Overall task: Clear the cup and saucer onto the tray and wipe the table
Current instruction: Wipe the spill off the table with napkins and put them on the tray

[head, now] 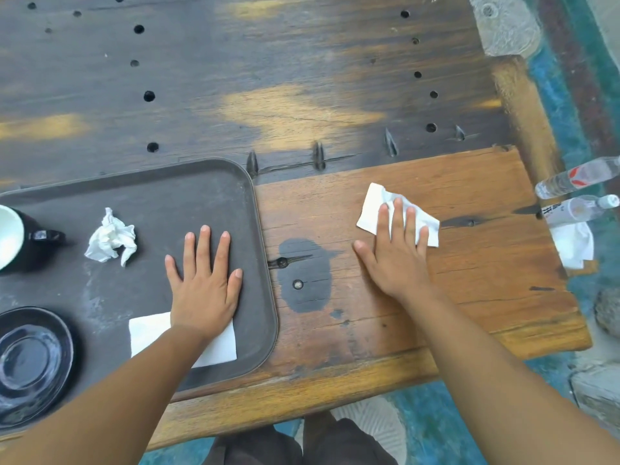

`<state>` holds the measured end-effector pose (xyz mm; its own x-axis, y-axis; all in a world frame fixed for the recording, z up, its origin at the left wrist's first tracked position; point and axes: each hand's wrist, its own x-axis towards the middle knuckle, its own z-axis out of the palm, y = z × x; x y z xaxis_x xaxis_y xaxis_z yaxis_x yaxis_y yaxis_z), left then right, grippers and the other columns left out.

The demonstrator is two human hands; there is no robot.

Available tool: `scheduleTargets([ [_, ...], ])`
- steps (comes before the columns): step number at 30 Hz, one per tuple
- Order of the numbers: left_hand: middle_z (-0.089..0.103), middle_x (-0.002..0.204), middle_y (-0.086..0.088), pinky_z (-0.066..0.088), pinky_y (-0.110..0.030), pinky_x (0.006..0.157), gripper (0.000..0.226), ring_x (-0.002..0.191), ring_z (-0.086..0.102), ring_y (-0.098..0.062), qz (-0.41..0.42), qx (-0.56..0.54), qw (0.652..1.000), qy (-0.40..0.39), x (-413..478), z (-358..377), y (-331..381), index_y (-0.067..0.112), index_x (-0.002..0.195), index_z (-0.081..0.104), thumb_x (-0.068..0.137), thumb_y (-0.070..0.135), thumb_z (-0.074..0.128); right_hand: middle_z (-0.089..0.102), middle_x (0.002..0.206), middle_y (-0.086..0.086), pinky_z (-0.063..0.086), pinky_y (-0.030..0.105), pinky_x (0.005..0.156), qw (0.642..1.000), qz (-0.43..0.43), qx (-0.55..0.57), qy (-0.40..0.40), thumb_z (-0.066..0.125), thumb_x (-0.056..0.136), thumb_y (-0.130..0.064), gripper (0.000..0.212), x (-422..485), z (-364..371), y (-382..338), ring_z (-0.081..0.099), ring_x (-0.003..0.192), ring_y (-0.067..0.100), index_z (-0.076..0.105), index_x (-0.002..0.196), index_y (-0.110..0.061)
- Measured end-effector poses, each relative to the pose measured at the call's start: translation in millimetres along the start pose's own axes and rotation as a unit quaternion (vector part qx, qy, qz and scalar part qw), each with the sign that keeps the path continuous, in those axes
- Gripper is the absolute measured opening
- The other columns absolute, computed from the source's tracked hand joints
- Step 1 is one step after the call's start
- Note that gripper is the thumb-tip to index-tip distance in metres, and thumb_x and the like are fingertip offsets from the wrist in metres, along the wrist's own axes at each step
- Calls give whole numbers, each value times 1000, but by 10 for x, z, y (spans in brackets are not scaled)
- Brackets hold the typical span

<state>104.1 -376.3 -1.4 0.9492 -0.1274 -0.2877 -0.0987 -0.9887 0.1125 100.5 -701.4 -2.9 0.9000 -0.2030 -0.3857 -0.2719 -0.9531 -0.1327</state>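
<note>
A dark grey tray point(201, 182) lies on the wooden table point(469, 280) at the left. On it stand a black cup with a white inside point(16, 239) at the far left and a black saucer point(30, 357) nearer me. My left hand point(204, 280) rests flat on the tray, fingers spread, its wrist over a flat white napkin point(221, 347). My right hand point(392, 253) presses flat on a white tissue point(372, 203) on the table, right of the tray.
A crumpled tissue point(110, 239) lies on the tray between the cup and my left hand. A dark wet patch point(308, 280) marks the wood between my hands. Two plastic bottles point(577, 196) and another tissue point(570, 246) sit at the table's right edge.
</note>
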Motion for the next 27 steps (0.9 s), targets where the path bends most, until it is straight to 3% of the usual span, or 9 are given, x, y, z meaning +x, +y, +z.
scheduleTargets([
  [4,5,165,-7,5,-62,117,66,151,-1,-29,2,-12,1000,-2,4,-20,-1,26,156,11,95,51,11,-18,164,4,-8,52,117,1000,1,12,9,16,93,-64,81,204,-77,70,-17,150,26,-10,155,-18],
  [9,4,165,-6,4,-62,117,66,152,-2,-28,3,-15,1000,1,32,-20,8,27,156,8,95,52,10,-10,165,4,1,50,120,999,1,-3,39,16,94,-63,81,382,-246,406,-10,151,22,-4,156,-16],
  [17,2,165,-5,4,-63,117,65,151,-4,-28,2,-13,1000,-6,40,19,-28,29,156,5,95,53,9,-9,165,11,3,56,119,993,116,28,24,8,89,-69,91,-514,-31,479,-11,151,27,-5,156,-10],
  [22,5,165,-6,5,-63,116,64,151,-1,-29,6,-20,1000,1,43,23,-24,28,156,8,96,52,12,-27,161,2,-6,55,118,999,41,23,-9,7,93,-72,87,-1124,233,-51,-26,147,23,-18,153,-15],
  [27,4,165,-6,5,-62,117,64,151,-2,-28,5,-13,1000,3,37,25,-12,28,156,8,96,51,12,-22,162,4,-5,55,118,999,38,17,10,4,93,-70,84,-737,220,-196,-21,149,24,-15,154,-14],
])
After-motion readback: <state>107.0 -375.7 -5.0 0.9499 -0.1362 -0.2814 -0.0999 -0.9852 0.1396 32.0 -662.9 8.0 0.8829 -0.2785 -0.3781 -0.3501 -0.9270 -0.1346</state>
